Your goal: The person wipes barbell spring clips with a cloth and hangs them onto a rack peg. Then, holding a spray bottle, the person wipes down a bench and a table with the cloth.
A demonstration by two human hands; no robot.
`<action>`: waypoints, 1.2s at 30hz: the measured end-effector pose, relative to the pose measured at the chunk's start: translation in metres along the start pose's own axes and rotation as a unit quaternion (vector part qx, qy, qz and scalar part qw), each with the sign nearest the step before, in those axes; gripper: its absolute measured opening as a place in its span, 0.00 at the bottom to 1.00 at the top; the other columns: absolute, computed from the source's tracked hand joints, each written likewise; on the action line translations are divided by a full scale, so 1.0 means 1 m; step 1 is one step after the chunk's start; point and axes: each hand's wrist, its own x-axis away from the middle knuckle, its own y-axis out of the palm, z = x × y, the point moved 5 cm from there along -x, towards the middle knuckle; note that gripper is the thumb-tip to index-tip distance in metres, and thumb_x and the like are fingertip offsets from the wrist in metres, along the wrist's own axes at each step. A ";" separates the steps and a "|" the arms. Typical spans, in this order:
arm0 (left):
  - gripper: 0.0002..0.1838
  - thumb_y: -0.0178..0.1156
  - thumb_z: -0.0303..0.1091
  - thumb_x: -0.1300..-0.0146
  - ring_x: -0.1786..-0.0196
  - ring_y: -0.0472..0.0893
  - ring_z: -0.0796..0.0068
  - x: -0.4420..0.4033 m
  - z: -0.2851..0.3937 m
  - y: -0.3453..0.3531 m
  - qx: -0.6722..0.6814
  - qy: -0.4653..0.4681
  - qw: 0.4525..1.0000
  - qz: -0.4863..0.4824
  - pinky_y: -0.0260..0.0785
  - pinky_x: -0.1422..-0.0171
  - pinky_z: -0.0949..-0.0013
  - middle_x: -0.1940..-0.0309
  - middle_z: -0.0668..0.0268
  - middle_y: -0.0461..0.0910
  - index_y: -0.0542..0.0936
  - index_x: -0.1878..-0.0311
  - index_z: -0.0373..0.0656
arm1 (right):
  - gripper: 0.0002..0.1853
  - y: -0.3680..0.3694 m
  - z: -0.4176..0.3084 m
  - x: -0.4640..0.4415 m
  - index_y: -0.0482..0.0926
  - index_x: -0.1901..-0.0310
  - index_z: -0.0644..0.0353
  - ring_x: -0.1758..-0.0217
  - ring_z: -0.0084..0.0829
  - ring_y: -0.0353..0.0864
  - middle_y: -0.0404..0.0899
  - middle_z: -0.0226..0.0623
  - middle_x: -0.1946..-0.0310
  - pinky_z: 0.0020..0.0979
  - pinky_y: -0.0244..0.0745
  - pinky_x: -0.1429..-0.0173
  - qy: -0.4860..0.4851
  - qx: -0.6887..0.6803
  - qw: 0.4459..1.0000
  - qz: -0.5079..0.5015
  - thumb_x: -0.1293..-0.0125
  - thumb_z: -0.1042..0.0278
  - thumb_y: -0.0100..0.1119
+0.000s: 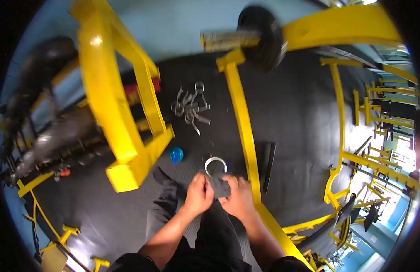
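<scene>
In front of my legs, my left hand point(200, 195) and my right hand point(239, 195) are both closed on a dark grey cloth point(217, 185), one hand at each side of it. A pale, shiny ring-shaped piece point(215, 159) sticks up from the cloth between my hands. Its lower part is hidden by the cloth and fingers, so how it is gripped does not show. Beyond my hands, several shiny metal pieces with rings and straps or bars point(190, 108) lie in a pile on the black floor. A blue bottle-like object point(176, 155) stands left of the ring.
A thick yellow frame point(108, 90) rises on the left, beside a rack of dark dumbbells point(60, 131). Close on my right runs a yellow floor beam point(244, 122), with a black weight plate point(262, 36) above its far end. A black bar point(269, 167) lies beyond it.
</scene>
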 end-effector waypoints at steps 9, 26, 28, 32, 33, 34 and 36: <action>0.10 0.57 0.31 0.33 0.72 0.69 0.78 -0.002 0.178 -0.130 0.108 0.038 0.990 0.086 0.64 0.67 0.70 0.78 0.69 0.68 0.69 0.70 0.41 | 0.20 -0.134 -0.171 0.000 0.71 0.61 0.60 0.61 0.48 0.79 0.79 0.45 0.67 0.43 0.74 0.58 -0.183 -0.055 0.969 0.154 0.60 0.74 0.65; 0.10 0.55 0.34 0.31 0.72 0.73 0.70 0.010 0.319 -0.187 0.035 0.272 0.961 0.030 0.67 0.65 0.66 0.77 0.62 0.73 0.73 0.67 0.39 | 0.15 -0.208 -0.222 0.024 0.75 0.53 0.65 0.55 0.26 0.79 0.79 0.36 0.59 0.27 0.73 0.47 -0.225 -0.462 0.853 0.096 0.45 0.82 0.52; 0.09 0.55 0.34 0.32 0.73 0.73 0.66 0.013 0.328 -0.192 0.002 0.317 0.945 0.080 0.67 0.66 0.64 0.78 0.60 0.71 0.73 0.67 0.39 | 0.13 -0.214 -0.247 0.017 0.76 0.56 0.64 0.57 0.25 0.79 0.80 0.35 0.61 0.26 0.73 0.47 -0.312 -0.483 0.812 0.098 0.43 0.82 0.51; 0.09 0.57 0.32 0.35 0.74 0.73 0.55 0.029 0.333 -0.206 -0.083 0.321 0.941 0.068 0.67 0.68 0.61 0.77 0.56 0.70 0.71 0.69 0.39 | 0.08 -0.221 -0.250 0.009 0.78 0.62 0.64 0.66 0.21 0.78 0.80 0.30 0.68 0.22 0.73 0.59 -0.149 -0.608 0.775 0.091 0.41 0.78 0.50; 0.09 0.58 0.32 0.36 0.73 0.74 0.53 0.033 0.338 -0.209 -0.136 0.349 0.926 0.055 0.67 0.68 0.60 0.77 0.56 0.71 0.71 0.70 0.39 | 0.08 -0.220 -0.252 0.007 0.78 0.62 0.64 0.67 0.20 0.77 0.80 0.30 0.68 0.22 0.73 0.61 -0.136 -0.633 0.757 0.088 0.42 0.78 0.50; 0.10 0.58 0.33 0.37 0.72 0.75 0.50 0.032 0.339 -0.214 -0.162 0.358 0.918 0.051 0.68 0.68 0.57 0.76 0.55 0.72 0.72 0.70 0.39 | 0.08 -0.214 -0.252 0.008 0.78 0.63 0.63 0.68 0.21 0.77 0.80 0.30 0.69 0.22 0.73 0.62 -0.115 -0.629 0.764 0.083 0.42 0.77 0.50; 0.11 0.58 0.34 0.37 0.72 0.75 0.49 0.033 0.336 -0.223 -0.172 0.342 0.923 0.049 0.67 0.69 0.56 0.77 0.54 0.71 0.70 0.71 0.39 | 0.08 -0.191 -0.250 0.007 0.78 0.62 0.64 0.69 0.21 0.78 0.80 0.30 0.70 0.23 0.74 0.63 -0.105 -0.633 0.764 0.067 0.44 0.78 0.52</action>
